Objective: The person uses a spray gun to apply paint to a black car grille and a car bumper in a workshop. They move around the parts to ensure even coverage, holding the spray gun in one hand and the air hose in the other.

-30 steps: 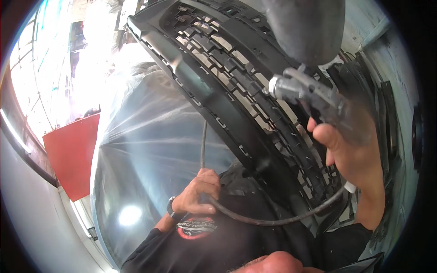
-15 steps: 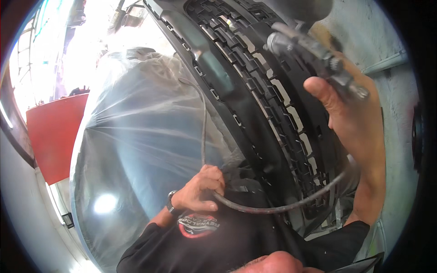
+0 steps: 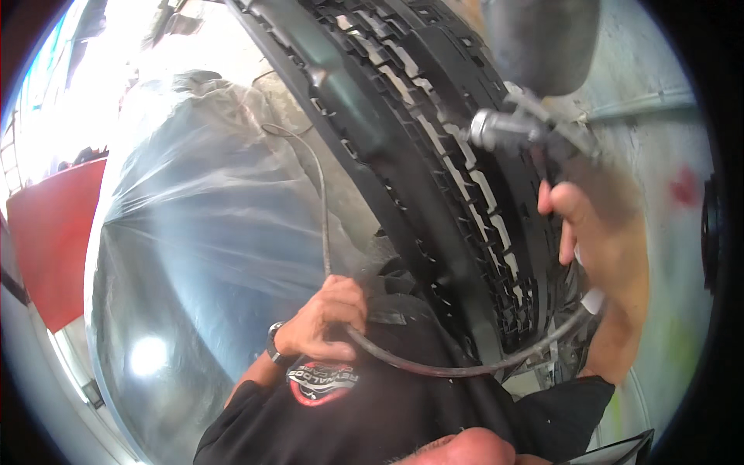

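Left hand (image 3: 324, 316) curled snugly around the hose (image 3: 434, 373); right hand (image 3: 606, 240) wrapped around the spray gun (image 3: 511, 128).

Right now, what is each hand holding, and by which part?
The left hand grips the grey flexible hose partway along its length; the right hand holds the silver-grey metal spray gun by its handle.

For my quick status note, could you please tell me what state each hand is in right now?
Left hand: closed around the long flexible grey hose.
Right hand: holding the silver metal spray gun.
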The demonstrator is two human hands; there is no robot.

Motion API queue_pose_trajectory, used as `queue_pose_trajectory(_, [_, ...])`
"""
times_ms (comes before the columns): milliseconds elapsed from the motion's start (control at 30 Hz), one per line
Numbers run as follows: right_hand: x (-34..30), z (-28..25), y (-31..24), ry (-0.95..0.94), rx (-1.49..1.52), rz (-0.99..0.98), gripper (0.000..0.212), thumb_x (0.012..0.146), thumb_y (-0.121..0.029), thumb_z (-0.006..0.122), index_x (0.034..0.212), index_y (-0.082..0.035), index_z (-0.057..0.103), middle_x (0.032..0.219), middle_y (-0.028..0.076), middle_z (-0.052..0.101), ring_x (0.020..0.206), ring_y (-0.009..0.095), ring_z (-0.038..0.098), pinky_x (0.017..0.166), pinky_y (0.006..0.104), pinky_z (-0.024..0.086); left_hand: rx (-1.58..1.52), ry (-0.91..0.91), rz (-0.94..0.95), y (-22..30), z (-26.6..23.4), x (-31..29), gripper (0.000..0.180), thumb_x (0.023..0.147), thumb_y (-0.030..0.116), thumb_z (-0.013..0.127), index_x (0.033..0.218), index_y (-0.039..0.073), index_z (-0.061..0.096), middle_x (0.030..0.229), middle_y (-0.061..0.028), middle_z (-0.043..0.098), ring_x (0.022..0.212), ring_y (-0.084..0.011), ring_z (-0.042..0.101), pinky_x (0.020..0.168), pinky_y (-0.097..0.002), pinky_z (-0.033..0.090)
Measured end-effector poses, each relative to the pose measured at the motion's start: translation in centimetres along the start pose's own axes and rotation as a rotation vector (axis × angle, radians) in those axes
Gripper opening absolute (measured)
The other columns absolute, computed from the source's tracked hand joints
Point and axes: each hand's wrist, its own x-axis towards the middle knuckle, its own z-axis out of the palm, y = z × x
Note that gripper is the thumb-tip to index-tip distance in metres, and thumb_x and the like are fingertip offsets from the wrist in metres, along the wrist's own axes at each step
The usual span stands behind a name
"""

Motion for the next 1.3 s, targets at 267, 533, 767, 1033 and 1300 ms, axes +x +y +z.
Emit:
queue_pose_trajectory(267, [-3.6, -2.3, 3.0, 0.202, 0.053, 0.099, 0.041, 0.088, -0.038, 0.078, 0.103, -0.001, 0.070, 0.085, 0.003, 0.069, 0.053, 0.005, 0.051, 0.046, 0.0208, 0.041, 0.036, -0.111, -0.034, -1.0, -0.5, -0.1, 0.053, 0.076, 0.062, 0.070, 0.074, 0.009, 0.067, 0.084, -0.0024, 0.062, 0.092, -0.0229, 0.057, 0.092, -0.0399, 0.031])
queue_pose_trajectory(533, [-6.1, -2.6, 6.9, 0.131, 0.004, 0.080, 0.049, 0.098, -0.044, 0.062, 0.122, -0.001, 0.062, 0.090, 0.006, 0.067, 0.049, 0.006, 0.048, 0.043, 0.0201, 0.038, 0.044, -0.182, -0.058, -0.5, -0.1, 0.5, 0.054, 0.075, 0.062, 0.070, 0.072, 0.008, 0.067, 0.082, -0.0023, 0.062, 0.092, -0.0221, 0.056, 0.093, -0.0404, 0.031])
queue_pose_trajectory(767, [-4.6, -1.2, 6.0, 0.116, 0.028, 0.066, 0.054, 0.093, -0.054, 0.064, 0.103, -0.001, 0.069, 0.084, 0.002, 0.065, 0.048, 0.006, 0.047, 0.043, 0.0219, 0.035, 0.038, -0.111, -0.077, -0.7, 0.7, -0.5, 0.056, 0.077, 0.064, 0.067, 0.068, 0.009, 0.064, 0.080, -0.0021, 0.061, 0.089, -0.0222, 0.056, 0.093, -0.0406, 0.031])
queue_pose_trajectory(1033, [-3.8, -0.4, 4.1, -0.003, 0.072, -0.005, 0.056, 0.091, -0.059, 0.065, 0.104, -0.004, 0.069, 0.086, 0.002, 0.066, 0.046, 0.006, 0.046, 0.043, 0.0209, 0.034, 0.025, -0.101, -0.043, -0.9, 0.9, -1.3, 0.056, 0.078, 0.064, 0.066, 0.065, 0.010, 0.063, 0.078, -0.0024, 0.060, 0.088, -0.0230, 0.057, 0.093, -0.0409, 0.031])
queue_pose_trajectory(1300, [-5.9, 1.3, 2.4, 0.236, -0.042, 0.025, 0.055, 0.094, -0.057, 0.062, 0.106, -0.004, 0.068, 0.083, 0.001, 0.066, 0.045, 0.007, 0.049, 0.042, 0.0213, 0.038, -0.042, -0.092, 0.019, -2.5, 0.6, -2.6, 0.055, 0.078, 0.063, 0.065, 0.065, 0.010, 0.062, 0.076, -0.0022, 0.059, 0.087, -0.0228, 0.056, 0.091, -0.0399, 0.031])
